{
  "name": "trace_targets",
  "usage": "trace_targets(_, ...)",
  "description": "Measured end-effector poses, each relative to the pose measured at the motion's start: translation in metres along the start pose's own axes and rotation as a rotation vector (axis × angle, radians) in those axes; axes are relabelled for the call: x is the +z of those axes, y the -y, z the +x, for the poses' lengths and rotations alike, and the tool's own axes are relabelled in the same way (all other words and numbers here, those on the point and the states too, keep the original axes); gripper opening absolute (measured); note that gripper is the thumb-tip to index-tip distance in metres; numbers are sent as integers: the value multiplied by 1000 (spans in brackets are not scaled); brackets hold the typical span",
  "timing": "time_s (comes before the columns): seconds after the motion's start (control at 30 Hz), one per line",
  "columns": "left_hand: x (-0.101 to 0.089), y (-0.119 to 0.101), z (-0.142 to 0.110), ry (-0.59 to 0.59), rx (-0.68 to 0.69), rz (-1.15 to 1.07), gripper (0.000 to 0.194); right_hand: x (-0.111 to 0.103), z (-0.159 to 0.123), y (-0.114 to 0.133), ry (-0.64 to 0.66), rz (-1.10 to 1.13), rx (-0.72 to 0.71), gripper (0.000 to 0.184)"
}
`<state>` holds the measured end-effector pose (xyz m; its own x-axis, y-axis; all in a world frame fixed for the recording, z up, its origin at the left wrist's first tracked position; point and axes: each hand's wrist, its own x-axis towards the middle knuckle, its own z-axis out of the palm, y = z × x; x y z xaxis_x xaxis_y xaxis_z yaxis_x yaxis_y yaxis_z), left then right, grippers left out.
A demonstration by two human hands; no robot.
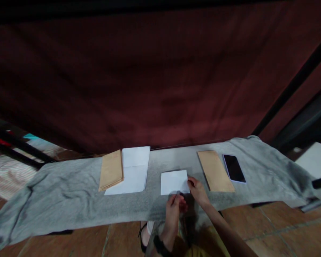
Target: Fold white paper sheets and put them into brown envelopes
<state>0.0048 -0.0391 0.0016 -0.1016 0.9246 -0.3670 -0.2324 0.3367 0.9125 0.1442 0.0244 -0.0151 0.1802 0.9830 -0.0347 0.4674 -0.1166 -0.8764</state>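
A small white sheet of paper (pixel 173 182), perhaps folded, is in front of me near the middle of the grey cloth. My right hand (pixel 198 192) pinches its right edge between thumb and fingers. At the lower edge of the sheet is my left hand (pixel 173 210), its fingers curled and closed against the paper; part of the fingers is in shadow. To the right lies a brown paper envelope (pixel 216 171). On the left, a stack of brown envelopes (pixel 111 169) overlaps a stack of larger white paper sheets (pixel 135 171), which shows a crease across it.
A grey cloth (pixel 77 192) covers the long narrow bench. Beside the right envelope rests a phone (pixel 234 168) with a dark screen. Dark red fabric (pixel 160 78) hangs behind, with dark bars at both sides. Brown floor tiles (pixel 123 239) show below.
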Motion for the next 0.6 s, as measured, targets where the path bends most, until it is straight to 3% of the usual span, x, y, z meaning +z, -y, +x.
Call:
trace_targets(0.13,-4,-5,10,-5,561,688,33,-3,-1,-4,-20,-181,-33,31)
trace_targets(0.2,-5,-7,22,-4,743,993,43,-1,-4,-5,-27,-250,-51,32)
trace_targets(0.33,-8,-2,43,15,800,1388,56,1,-8,-9,-53,-355,-91,37)
trace_targets(0.5,-10,7,49,11,771,1569,61,4,-7,-14,-173,-526,-320,44)
trace_targets(0.6,-10,10,50,42,770,1613,59,17,-9,-10,-64,-538,-484,49)
